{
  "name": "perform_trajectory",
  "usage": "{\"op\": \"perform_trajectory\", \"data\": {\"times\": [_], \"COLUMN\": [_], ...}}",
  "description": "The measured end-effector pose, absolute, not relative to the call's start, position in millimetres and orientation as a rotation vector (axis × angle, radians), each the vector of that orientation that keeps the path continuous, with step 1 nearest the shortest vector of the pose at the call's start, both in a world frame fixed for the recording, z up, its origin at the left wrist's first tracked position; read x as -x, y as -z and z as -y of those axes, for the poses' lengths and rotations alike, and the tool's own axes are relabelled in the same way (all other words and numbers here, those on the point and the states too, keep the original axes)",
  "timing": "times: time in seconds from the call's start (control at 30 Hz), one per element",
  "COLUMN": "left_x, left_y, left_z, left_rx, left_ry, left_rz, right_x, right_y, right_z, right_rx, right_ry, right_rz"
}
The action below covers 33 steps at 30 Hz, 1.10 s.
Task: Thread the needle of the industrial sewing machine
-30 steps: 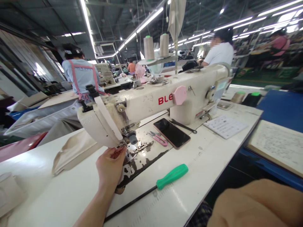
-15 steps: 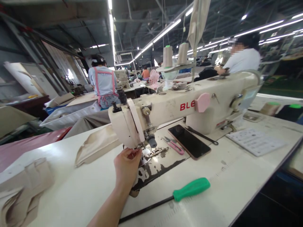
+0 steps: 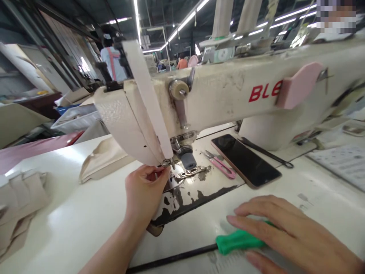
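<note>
I see my right hand lying flat over the screwdriver, fingers spread apart and draped on its green handle, not yet closed round it. The screwdriver rests on the bench near the front edge: a ribbed, glossy green plastic grip and a long, thin black shaft running left toward my other forearm. My left hand is up at the needle area of the sewing machine, fingers pinched together on something small just under the head; I cannot tell what it is. The machine is cream enamel, scuffed and grimy, with red letters and a pink pad stuck on its arm. Its metal bed plate is worn, paint flaking to dark patches. Just behind it lie pink thread snips and a black phone, side by side. Folded beige fabric sits to the left. The bench is smooth, white and shiny. Beyond, a long workshop under strip lights, with a person in pink apron straps standing with their back turned.
</note>
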State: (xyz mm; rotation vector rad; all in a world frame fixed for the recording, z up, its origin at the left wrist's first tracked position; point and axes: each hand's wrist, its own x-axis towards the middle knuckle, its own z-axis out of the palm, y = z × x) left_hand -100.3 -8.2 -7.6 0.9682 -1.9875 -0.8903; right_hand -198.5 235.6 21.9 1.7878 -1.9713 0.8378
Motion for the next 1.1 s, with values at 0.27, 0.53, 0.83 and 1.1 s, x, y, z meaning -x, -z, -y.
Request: {"op": "perform_trajectory", "data": {"times": [0.27, 0.53, 0.83, 1.1], "left_x": [100, 101, 105, 103], "left_y": [5, 6, 10, 7], "left_z": [5, 1, 0, -1], "left_rx": [-1.094, -1.145, -1.14, -1.191], "left_ry": [0.751, 0.806, 0.742, 0.823], "left_rz": [2.035, 1.979, 1.876, 1.9], "right_x": [210, 210, 211, 209], "right_y": [5, 11, 11, 5], "right_z": [-233, -233, -230, -231], "right_rx": [-1.806, -1.812, -1.779, -1.774], "right_ry": [-0.832, -0.865, -0.865, -0.881], "right_rz": [1.949, 1.966, 1.927, 1.926]}}
